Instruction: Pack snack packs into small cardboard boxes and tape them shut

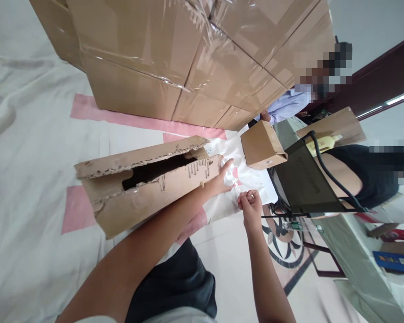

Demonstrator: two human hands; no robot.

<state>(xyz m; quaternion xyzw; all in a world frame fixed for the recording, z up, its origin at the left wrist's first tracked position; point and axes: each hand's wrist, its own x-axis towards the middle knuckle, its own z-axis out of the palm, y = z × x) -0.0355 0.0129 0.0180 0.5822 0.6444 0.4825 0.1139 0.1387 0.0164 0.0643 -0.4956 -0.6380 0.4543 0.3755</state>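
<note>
My left hand (219, 180) reaches past the end of an open cardboard box (148, 197), thumb and fingers curved around a whitish, shiny thing (229, 174). Its kind is hard to make out against the pale cloth. A little to the right, my right hand (251, 202) is closed in a pinch. A thin pale streak (236, 185) runs from the whitish thing toward those fingers; what they pinch is too small to name. The box has ragged, torn edges along its opening and a dark inside. My left forearm passes close along its near side.
Stacked cardboard cartons (134, 89) under clear film or tape stand at the back. A smaller carton (261, 146) sits beyond my hands. At the right are a dark chair (309, 179), two people and a covered table (353, 251). Pale cloth (30, 179) with pink patches lies underneath.
</note>
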